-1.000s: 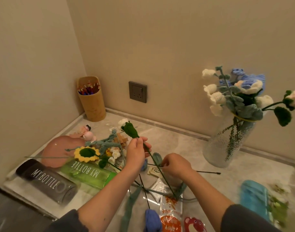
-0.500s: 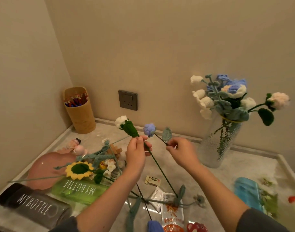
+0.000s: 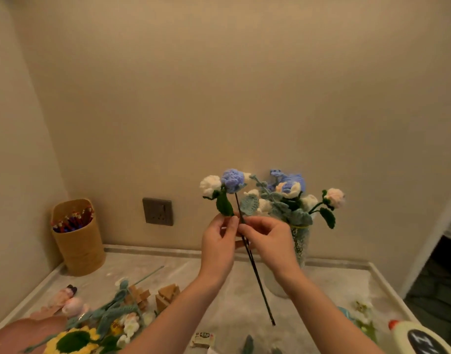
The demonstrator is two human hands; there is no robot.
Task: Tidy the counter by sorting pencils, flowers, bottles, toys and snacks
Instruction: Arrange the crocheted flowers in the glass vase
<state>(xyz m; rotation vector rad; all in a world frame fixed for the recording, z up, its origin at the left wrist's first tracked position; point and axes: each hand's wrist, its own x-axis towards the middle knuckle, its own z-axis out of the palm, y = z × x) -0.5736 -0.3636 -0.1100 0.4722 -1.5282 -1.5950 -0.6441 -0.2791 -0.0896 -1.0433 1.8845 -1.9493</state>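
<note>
Left hand point(image 3: 219, 242): raised above the counter, thumb and fingertips pinching a flower stem just under a green leaf.
Right hand point(image 3: 269, 238): just beside the left, fingertips almost touching it, fingers curled and pinching the other dark stem.
White flower point(image 3: 210, 184): knitted, upright above the left hand, with its leaf brushing the fingertips.
Blue flower point(image 3: 232, 180): knitted, touching the white one on its right and standing above the gap between the two hands.
Stems point(image 3: 256, 274): two thin dark wires side by side, slanting down and to the right from the fingers, ending in the air above the counter.
Vase point(image 3: 300, 242): clear glass, partly behind the right hand by the back wall, filled with white, blue and pink knitted flowers.
Counter point(image 3: 227, 297): pale marble with a raised edge.
Pencil holder point(image 3: 78, 249): tan cup in the far left corner, with pencils point(image 3: 72, 221) standing in it, well apart from the hands.
Front left: a knitted sunflower point(image 3: 72, 341) and leafy sprigs lying beside a pink plate point(image 3: 12, 335), small dolls point(image 3: 65, 300) and wooden blocks point(image 3: 168, 296).
Front edge: a small snack packet point(image 3: 203, 339) below the forearms.
Front right corner: a pale bottle point(image 3: 421, 339) lying on its side.
Back wall: a dark socket point(image 3: 158, 211) left of the hands.
</note>
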